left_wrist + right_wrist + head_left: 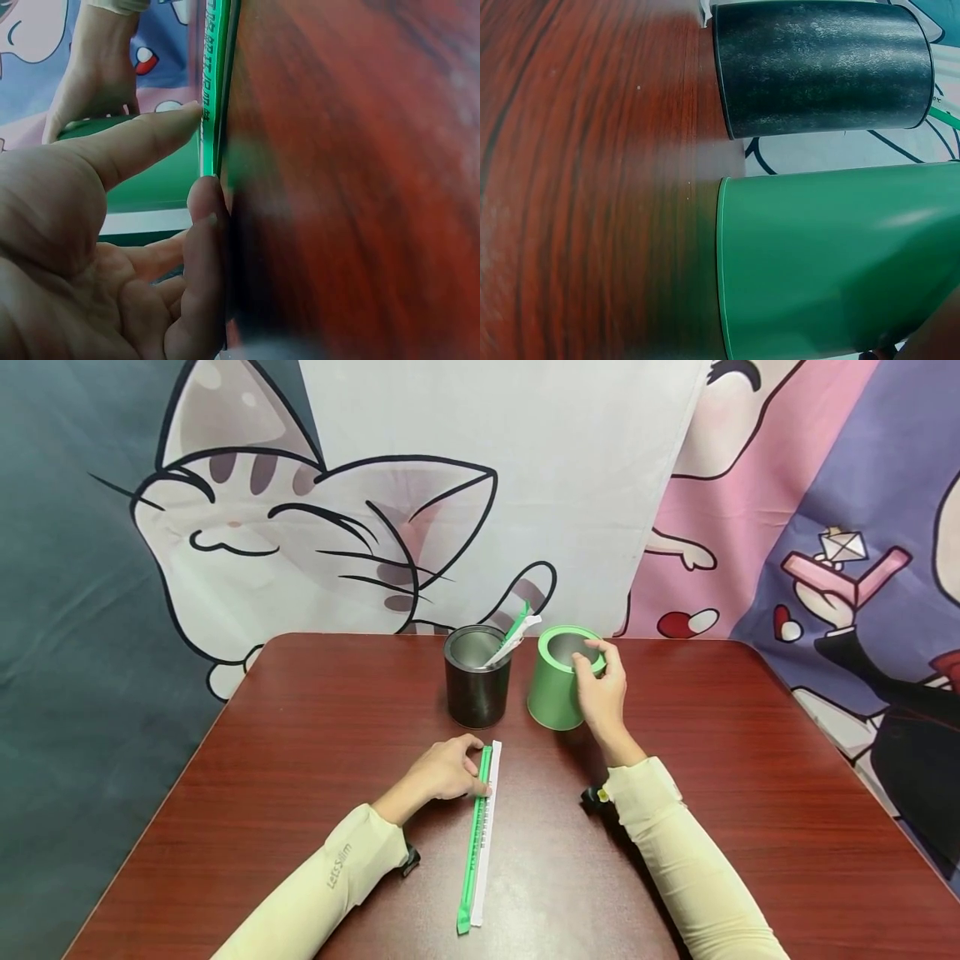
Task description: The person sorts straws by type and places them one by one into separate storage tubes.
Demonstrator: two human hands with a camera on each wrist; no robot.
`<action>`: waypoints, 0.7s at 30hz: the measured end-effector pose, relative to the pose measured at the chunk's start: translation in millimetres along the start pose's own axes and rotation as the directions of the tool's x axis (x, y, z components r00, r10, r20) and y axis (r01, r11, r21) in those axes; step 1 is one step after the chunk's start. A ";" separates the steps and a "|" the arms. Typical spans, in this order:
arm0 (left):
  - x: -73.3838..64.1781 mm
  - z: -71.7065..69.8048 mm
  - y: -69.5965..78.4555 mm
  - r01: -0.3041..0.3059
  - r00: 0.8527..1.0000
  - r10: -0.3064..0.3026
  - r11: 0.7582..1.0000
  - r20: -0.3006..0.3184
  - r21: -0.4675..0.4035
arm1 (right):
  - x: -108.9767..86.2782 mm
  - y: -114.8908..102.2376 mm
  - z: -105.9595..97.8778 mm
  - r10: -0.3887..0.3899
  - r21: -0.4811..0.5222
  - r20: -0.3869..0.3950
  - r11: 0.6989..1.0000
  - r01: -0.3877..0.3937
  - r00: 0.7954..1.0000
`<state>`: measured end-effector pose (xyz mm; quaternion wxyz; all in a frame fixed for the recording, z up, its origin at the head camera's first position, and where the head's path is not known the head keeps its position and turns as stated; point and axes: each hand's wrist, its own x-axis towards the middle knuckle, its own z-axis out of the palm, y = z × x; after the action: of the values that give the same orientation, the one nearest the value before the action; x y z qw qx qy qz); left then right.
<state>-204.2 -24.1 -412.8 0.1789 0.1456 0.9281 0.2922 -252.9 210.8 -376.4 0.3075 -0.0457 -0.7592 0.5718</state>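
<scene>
Two paper-wrapped straws lie side by side on the table, a green straw and a white straw. Beside their far ends is my left hand, its thumb touching the straws and its index finger near the tip. The left wrist view shows that thumb against the green wrapper, apart from the index fingertip. My right hand grips the rim of a green canister, which stands upright; in the right wrist view the hand is mostly hidden. Close left of it stands a black canister.
Wrapped straws, one green and one white, lean out of the black canister toward the right. A cartoon-printed cloth hangs right behind the far edge of the reddish wooden table.
</scene>
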 end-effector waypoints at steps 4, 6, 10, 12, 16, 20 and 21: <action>-0.2 -0.3 0.1 0.003 1.000 -0.003 1.000 -0.002 -0.003 | 6.6 18.2 1.6 -0.002 -0.004 -0.002 1.000 0.002 1.000; -0.8 -0.6 0.2 0.001 1.000 -0.001 1.000 -0.001 -0.003 | 6.9 21.5 2.1 -0.002 -0.009 -0.003 1.000 0.002 1.000; -1.4 -0.7 0.1 -0.003 1.000 0.003 1.000 0.007 -0.010 | 6.2 24.5 1.8 -0.003 -0.016 -0.007 1.000 0.003 1.000; -1.7 -0.7 0.0 0.000 1.000 0.000 1.000 0.010 -0.018 | 6.1 24.3 1.8 -0.002 -0.019 -0.006 1.000 0.002 1.000; -2.5 -1.1 0.1 0.005 1.000 -0.005 1.000 0.013 -0.031 | 6.3 22.3 1.8 0.006 -0.017 0.000 1.000 -0.006 1.000; -3.6 -2.3 1.6 0.012 1.000 -0.012 1.000 0.009 -0.024 | 2.8 10.7 0.8 0.015 0.000 0.005 1.000 -0.015 1.000; -3.7 -2.5 1.9 0.016 1.000 -0.016 1.000 0.009 -0.017 | 0.7 5.3 0.5 0.016 0.000 0.006 1.000 -0.016 1.000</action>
<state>-201.6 -25.2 -408.8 0.1866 0.1379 0.9258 0.2983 -255.2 212.5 -380.9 0.3007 -0.0503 -0.7596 0.5744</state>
